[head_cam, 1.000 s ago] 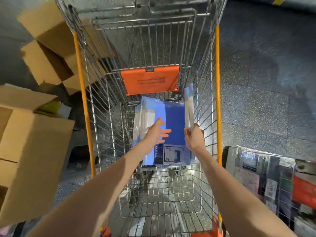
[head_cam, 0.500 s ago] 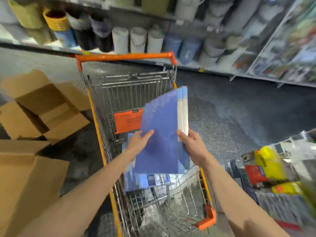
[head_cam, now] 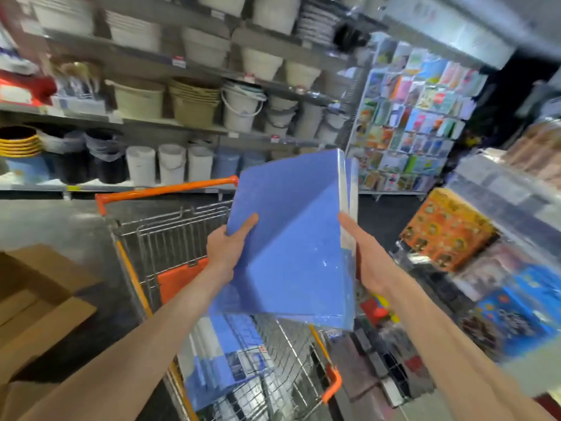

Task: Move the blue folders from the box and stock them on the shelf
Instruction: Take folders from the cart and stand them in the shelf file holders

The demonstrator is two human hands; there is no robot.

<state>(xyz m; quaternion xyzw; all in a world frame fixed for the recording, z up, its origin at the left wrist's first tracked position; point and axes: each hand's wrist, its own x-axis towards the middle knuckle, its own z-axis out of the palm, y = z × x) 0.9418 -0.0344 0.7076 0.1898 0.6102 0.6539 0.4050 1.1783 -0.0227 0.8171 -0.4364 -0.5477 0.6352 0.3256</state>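
Now blue folders (head_cam: 291,244) clamped btwn L hand (head_cam: 226,249), R hand (head_cam: 365,264); fingers (head_cam: 244,227) on edges.

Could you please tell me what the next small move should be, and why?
Probably carry the folders sideways, clear of the cart: the left hand and right hand already grip their edges, and they hang above the cart, not yet at any stocking spot.

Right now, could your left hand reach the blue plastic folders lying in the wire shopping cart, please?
Probably not yet: the left hand grips a stack of blue folders above the wire shopping cart. Freed, it could likely reach the cart's folders through the open top.
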